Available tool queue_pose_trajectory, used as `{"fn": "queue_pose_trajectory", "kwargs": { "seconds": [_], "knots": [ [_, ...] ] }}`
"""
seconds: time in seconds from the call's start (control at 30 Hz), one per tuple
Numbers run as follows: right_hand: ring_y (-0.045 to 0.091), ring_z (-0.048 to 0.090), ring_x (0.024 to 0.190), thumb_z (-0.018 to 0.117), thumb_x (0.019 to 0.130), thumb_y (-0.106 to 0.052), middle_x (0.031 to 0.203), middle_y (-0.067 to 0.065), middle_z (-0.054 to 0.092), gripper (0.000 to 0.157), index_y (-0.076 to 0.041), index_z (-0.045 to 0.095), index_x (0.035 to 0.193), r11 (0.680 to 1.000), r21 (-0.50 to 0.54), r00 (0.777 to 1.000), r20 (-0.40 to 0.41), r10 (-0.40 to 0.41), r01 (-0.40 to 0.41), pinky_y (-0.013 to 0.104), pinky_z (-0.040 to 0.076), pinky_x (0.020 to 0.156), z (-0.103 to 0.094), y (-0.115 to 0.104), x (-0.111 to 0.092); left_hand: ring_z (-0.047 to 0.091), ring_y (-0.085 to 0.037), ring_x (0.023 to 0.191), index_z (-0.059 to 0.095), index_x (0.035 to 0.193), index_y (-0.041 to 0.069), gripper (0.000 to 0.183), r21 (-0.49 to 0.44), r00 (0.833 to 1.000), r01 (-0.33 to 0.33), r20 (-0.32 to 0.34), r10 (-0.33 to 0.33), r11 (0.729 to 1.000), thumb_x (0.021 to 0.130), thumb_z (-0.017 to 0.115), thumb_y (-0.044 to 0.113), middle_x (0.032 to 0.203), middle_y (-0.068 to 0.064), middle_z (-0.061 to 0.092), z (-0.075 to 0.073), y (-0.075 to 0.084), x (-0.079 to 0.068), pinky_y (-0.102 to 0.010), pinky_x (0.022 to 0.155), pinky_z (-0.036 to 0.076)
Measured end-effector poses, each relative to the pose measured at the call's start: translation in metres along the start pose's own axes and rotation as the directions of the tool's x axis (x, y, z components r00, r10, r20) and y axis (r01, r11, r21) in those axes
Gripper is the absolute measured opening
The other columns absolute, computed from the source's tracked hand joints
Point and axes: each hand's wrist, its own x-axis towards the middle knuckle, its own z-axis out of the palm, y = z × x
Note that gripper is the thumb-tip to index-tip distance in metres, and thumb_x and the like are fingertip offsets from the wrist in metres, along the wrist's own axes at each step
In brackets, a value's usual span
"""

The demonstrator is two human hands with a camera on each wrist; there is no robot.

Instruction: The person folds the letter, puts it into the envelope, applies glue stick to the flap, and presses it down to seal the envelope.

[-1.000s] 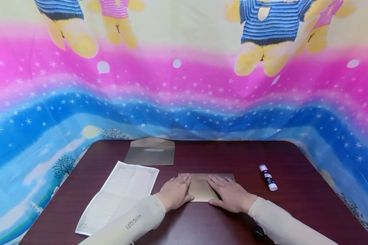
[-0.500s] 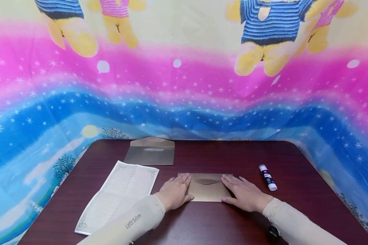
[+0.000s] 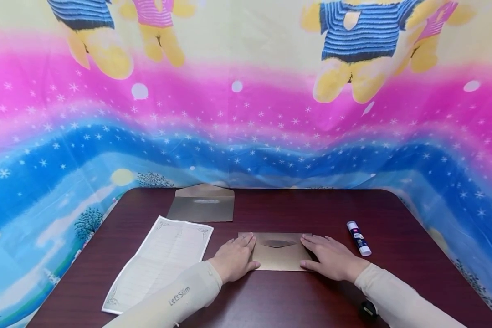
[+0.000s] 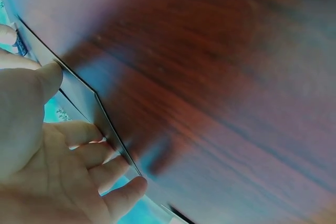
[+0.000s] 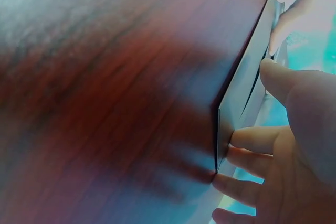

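A gold envelope [image 3: 280, 262] lies flat on the dark wooden table between both hands. Its pointed flap [image 3: 276, 243] is folded toward the person, with a dark shadow along its middle. My left hand [image 3: 234, 257] rests on the left end, fingers extended and thumb at the near edge. The right hand [image 3: 332, 256] touches the right end in much the same way. In the left wrist view the left fingers [image 4: 107, 169] lie along the envelope's end; the right wrist view has the right fingers [image 5: 252, 166] at the opposite end.
Another gold envelope [image 3: 201, 212] lies at the back left with its flap up and a whitish streak below it. A creased sheet of bordered paper [image 3: 164, 259] lies left, partly under the left forearm. On the right is a glue stick [image 3: 358, 238]. A patterned cloth [image 3: 246, 114] hangs behind.
The right hand has slid rightward from over the envelope's middle to its right end, uncovering the flap's point. The left hand has stayed in place.
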Motion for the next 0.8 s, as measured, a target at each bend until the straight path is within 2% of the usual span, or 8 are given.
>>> {"fn": "queue_pose_trajectory", "kwargs": {
  "seconds": [0.23, 0.53, 0.67, 0.8],
  "knots": [
    [0.038, 0.049, 0.140, 0.063, 0.096, -0.051, 0.149, 0.017, 0.054, 0.068, -0.001, 0.056, 0.142, 1.000, 0.008, 1.000, -0.024, 0.016, -0.015, 0.059, 0.041, 0.111, 0.000, -0.003, 0.005, 0.047, -0.026, 0.144, 0.048, 0.149, 0.005, 0.070, 0.063, 0.999, -0.028, -0.032, 0.030, 0.998, 0.097, 0.059, 0.051, 0.156, -0.010, 0.048, 0.003, 0.000, 0.000, -0.039, 0.114, 0.043],
    [0.037, 0.054, 0.134, 0.067, 0.094, -0.048, 0.144, 0.017, 0.057, 0.065, -0.001, 0.058, 0.139, 0.997, -0.067, 0.995, -0.099, 0.032, -0.039, 0.057, 0.045, 0.107, 0.004, -0.008, 0.006, 0.053, -0.021, 0.135, 0.056, 0.141, 0.007, 0.066, 0.148, 0.982, -0.091, -0.150, 0.113, 0.985, 0.095, 0.062, 0.054, 0.144, -0.006, 0.057, 0.011, -0.003, 0.006, -0.036, 0.104, 0.050],
    [0.037, 0.054, 0.133, 0.068, 0.093, -0.048, 0.144, 0.018, 0.056, 0.070, -0.002, 0.053, 0.144, 0.995, -0.093, 0.992, -0.125, 0.008, -0.020, 0.058, 0.046, 0.105, 0.001, -0.015, 0.000, 0.054, -0.018, 0.132, 0.058, 0.139, 0.011, 0.061, 0.133, 0.973, -0.126, -0.176, 0.148, 0.983, 0.095, 0.064, 0.052, 0.141, -0.003, 0.058, 0.007, 0.002, 0.006, -0.037, 0.103, 0.051],
    [0.038, 0.053, 0.135, 0.067, 0.093, -0.049, 0.146, 0.019, 0.055, 0.071, -0.002, 0.052, 0.144, 0.996, -0.089, 0.993, -0.115, -0.035, 0.025, 0.057, 0.045, 0.107, -0.003, -0.028, -0.012, 0.059, -0.018, 0.125, 0.061, 0.133, 0.013, 0.056, 0.124, 0.972, -0.139, -0.175, 0.159, 0.983, 0.094, 0.064, 0.052, 0.133, -0.002, 0.063, -0.001, 0.013, -0.004, -0.038, 0.100, 0.052]
  ]
}}
